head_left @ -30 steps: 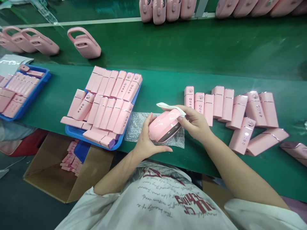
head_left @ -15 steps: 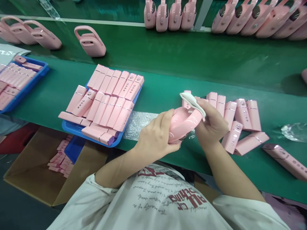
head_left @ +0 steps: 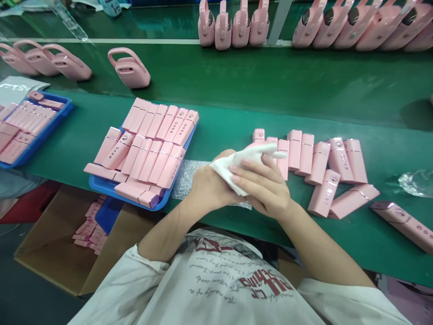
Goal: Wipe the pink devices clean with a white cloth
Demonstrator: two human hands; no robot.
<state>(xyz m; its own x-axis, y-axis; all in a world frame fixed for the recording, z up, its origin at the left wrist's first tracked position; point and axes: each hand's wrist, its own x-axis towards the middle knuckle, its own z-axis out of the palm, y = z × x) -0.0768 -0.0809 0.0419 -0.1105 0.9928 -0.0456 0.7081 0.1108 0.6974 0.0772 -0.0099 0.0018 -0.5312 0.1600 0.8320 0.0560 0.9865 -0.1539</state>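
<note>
In front of my body, my left hand (head_left: 210,187) is closed around a rounded pink device with a loop handle, now almost wholly covered. My right hand (head_left: 265,186) presses a white cloth (head_left: 233,162) over the device, with its fingers bent across the cloth. Only a sliver of pink shows above the cloth. Just right of my hands lie several pink box-shaped devices (head_left: 306,153) with silvery bands. A strip of bubble wrap (head_left: 186,178) lies on the green table beneath my left hand.
A blue tray (head_left: 126,198) heaped with pink box-shaped devices stands left, another blue tray (head_left: 56,119) farther left. Below is an open cardboard box (head_left: 43,243). Pink handled devices (head_left: 131,72) stand along the back and on the shelf. Clear plastic (head_left: 417,183) lies right.
My right hand has moved left and down, bringing the cloth from the device's handle over its body. My left hand has turned with the device, which is now mostly hidden.
</note>
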